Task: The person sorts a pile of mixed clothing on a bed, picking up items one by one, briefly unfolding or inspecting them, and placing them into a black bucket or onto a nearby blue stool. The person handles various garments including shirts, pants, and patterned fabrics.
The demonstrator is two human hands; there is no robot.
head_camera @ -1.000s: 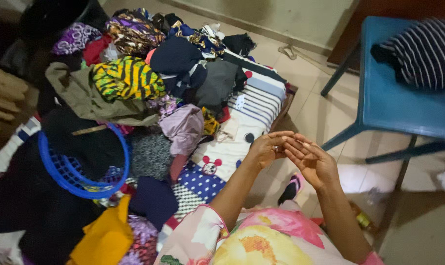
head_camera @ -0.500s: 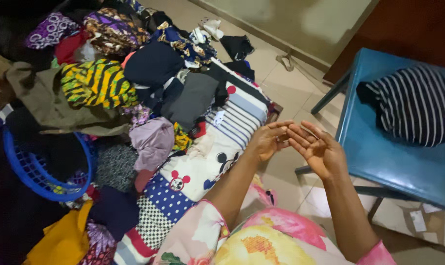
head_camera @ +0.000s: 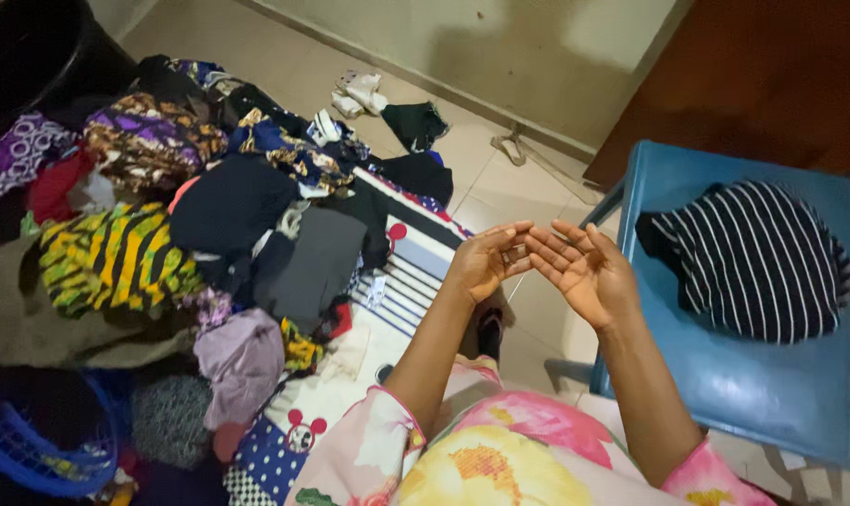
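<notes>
A: Currently, what are the fingers doing?

B: Both hands are hovering palm-up, empty. The left hand (head_camera: 486,260) is curling its fingers (head_camera: 511,234) loosely inward; the right hand (head_camera: 582,272) is holding its fingers (head_camera: 558,245) straight and slightly spread. The fingertips of the two hands are nearly touching. Nothing is being pinched.

A: Which item is lying nearest?

B: The striped garment (head_camera: 748,258) is lying on the blue chair (head_camera: 771,394), toward its back edge, to the right of the right hand and near it. Its long axis is running roughly side to side across the seat. The right hand is the nearer one.

A: And on the other side?

B: The clothes pile (head_camera: 219,234) is spreading over the floor to the left, past the striped mat (head_camera: 425,267), with the blue basket (head_camera: 41,450) sitting at its near left corner.
</notes>
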